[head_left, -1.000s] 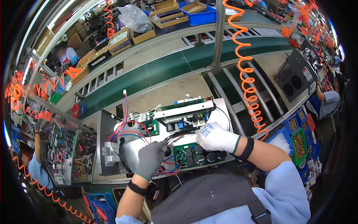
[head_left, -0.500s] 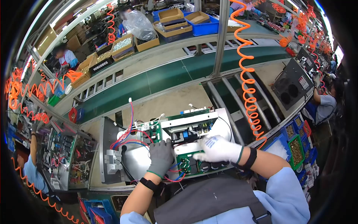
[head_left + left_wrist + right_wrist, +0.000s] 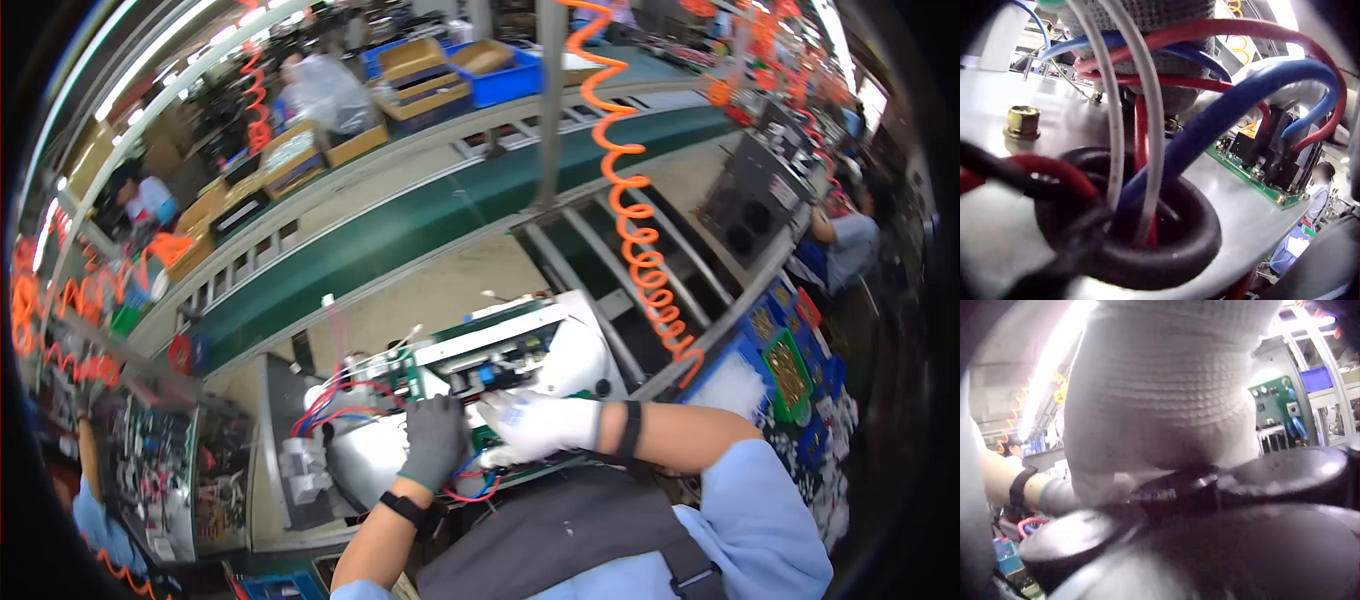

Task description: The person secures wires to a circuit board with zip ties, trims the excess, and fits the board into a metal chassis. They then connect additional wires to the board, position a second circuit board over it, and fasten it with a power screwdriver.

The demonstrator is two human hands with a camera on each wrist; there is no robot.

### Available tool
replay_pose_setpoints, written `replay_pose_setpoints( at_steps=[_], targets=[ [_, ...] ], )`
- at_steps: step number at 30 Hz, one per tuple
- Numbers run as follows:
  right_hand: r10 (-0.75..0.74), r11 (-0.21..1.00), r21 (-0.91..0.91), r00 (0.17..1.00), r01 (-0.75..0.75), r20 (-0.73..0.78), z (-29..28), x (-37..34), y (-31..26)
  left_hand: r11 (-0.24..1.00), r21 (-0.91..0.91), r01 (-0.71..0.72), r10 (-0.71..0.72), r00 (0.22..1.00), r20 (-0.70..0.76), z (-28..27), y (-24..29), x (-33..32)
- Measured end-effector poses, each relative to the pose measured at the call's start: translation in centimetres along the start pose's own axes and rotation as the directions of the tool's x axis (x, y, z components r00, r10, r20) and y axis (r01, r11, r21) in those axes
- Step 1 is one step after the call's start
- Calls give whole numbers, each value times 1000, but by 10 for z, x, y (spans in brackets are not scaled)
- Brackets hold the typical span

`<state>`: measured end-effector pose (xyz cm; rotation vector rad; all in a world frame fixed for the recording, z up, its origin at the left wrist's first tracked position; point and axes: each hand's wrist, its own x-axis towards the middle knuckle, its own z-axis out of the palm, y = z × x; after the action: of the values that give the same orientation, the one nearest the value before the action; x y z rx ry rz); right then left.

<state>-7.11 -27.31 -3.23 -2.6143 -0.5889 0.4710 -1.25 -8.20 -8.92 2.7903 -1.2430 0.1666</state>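
The left hand, in a grey glove (image 3: 435, 440), is over the middle of a metal chassis (image 3: 375, 455); its fingertips are hidden. In the left wrist view its glove (image 3: 1175, 69) is behind red, blue and white wires that pass through a black grommet (image 3: 1188, 262). The white-gloved right hand (image 3: 545, 425) lies just right of it, fingers extended left over the lower green circuit board. In the right wrist view this glove (image 3: 1160, 406) comes down among round black capacitors (image 3: 1291, 469); its fingertips are hidden. A long white bracket (image 3: 490, 335) is beyond both hands.
Rollers (image 3: 590, 290) and a coiled orange hose (image 3: 625, 190) are right of the chassis. Blue parts bins (image 3: 735, 375) stand farther right. A green conveyor (image 3: 420, 230) runs behind. Another open unit (image 3: 160, 470) is at the left, beside a person.
The left hand has moved off the black cables and farther onto the chassis. The right hand has shifted left, close beside it. The head view has also shifted.
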Motion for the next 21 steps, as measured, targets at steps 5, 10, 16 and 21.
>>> replay_pose_setpoints(
  at_steps=[5,10,16,21],
  targets=[
    [-71,952,299,997,64,11,-29,-11,3,995,-56,85,-91,987,-130,6,10,8],
    [-226,589,702,916,400,-332,-60,-135,16,992,125,17,-29,995,95,-1,-11,3],
    [952,215,976,-231,33,-202,67,-363,190,992,120,-32,33,999,-5,-17,-3,8],
    [871,-99,808,-443,-581,-211,146,-431,289,981,181,-74,71,997,19,-26,2,12]
  ],
)
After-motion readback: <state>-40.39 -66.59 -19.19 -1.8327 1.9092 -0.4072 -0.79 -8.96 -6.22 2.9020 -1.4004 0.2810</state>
